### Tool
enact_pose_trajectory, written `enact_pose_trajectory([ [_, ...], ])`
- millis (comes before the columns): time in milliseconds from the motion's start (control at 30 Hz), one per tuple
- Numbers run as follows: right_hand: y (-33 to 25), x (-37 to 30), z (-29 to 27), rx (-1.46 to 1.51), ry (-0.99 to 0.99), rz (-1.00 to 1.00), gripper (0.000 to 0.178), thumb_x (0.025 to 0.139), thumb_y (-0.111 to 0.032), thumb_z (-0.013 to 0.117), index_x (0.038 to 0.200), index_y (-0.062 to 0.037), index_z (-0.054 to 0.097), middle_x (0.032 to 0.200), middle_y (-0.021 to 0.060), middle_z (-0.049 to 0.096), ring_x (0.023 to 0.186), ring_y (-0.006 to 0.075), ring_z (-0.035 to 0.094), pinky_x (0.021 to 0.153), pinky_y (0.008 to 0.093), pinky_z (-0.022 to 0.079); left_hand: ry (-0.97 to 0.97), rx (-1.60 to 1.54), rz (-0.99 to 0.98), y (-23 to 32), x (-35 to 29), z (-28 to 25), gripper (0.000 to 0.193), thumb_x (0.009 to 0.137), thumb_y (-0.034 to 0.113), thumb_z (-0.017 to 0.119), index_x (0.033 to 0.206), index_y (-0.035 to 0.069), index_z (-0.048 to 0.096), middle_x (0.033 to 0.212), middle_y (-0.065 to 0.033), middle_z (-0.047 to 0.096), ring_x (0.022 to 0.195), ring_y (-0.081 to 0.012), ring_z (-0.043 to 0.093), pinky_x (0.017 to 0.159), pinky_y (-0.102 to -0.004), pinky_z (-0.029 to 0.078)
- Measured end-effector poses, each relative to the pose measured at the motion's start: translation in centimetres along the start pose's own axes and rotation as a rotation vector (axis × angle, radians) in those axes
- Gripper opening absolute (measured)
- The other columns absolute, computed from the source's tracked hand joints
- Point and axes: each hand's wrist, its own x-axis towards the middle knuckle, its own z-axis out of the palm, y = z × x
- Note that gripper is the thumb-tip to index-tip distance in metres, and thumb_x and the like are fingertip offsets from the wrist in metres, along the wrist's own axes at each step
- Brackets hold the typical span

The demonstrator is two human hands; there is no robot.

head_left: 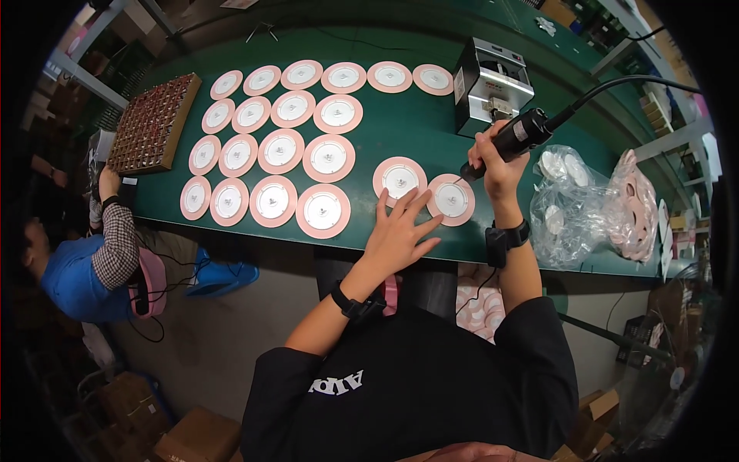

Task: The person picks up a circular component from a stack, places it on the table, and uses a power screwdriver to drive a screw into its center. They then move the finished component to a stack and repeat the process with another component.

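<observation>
My right hand [499,158] is wrapped round a black electric screwdriver [519,137] with a cable running off its top. Its thin bit points down at a pink-rimmed white disc [450,202]; whether the tip touches the disc, I cannot tell. Spread out flat, my left hand [394,235] has its fingertips at that disc's left edge and on the lower edge of a second pink-rimmed disc [400,179] beside it. Several like discs [322,210] lie in rows to the left, each with a small dark mark in the middle.
A black and silver box-shaped machine [493,88] stands behind my right hand. Clear plastic bags [570,208] with white round pieces and a pink bundle [635,208] lie at right. At far left, a person in blue [88,277] sits by a divided tray [154,123].
</observation>
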Motion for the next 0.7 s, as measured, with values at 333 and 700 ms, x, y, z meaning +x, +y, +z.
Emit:
enact_pose_trajectory([
  [333, -3.5, 4.2, -2.0, -0.065, 0.104, -0.157, 0.027, 0.087, 0.004, 0.065, 0.111, 0.0002, 0.053, 0.07, 0.0035, 0.052, 0.051, 0.014, 0.051, 0.052, 0.032, 0.046, -0.007, 0.011, -0.002, 0.0, 0.2, 0.1, 0.04, 0.085, 0.04, 0.072, 0.122, 0.025, 0.07, 0.148, -0.0094, 0.048, 0.138, -0.0304, 0.041, 0.113, -0.0666, 0.02],
  [700, -2.6, 11.9, -4.9, -0.184, 0.134, -0.381, 0.019, 0.087, 0.004, 0.068, 0.101, -0.0001, 0.056, 0.07, 0.0049, 0.056, 0.055, 0.0156, 0.057, 0.053, 0.032, 0.047, -0.023, 0.005, -0.002, 0.2, 0.3, 0.3, 0.04, 0.084, 0.039, 0.072, 0.122, 0.024, 0.07, 0.148, -0.0087, 0.047, 0.139, -0.0299, 0.04, 0.113, -0.0671, 0.02],
])
